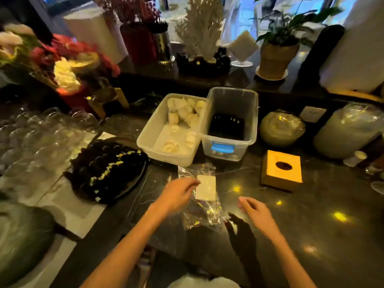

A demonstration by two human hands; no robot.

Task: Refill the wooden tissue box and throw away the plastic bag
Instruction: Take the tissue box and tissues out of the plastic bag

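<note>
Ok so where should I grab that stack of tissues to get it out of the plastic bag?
Pinch the tissue stack by its near edge, coming from your side. It lies flat, and the plastic bag bunches loosely toward you, so its mouth is probably there. The left hand already touches the stack's left edge.

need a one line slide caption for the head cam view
Left hand touches a tissue pack in its clear plastic bag; right hand hovers open, wooden tissue box nearby on the dark counter.
</note>
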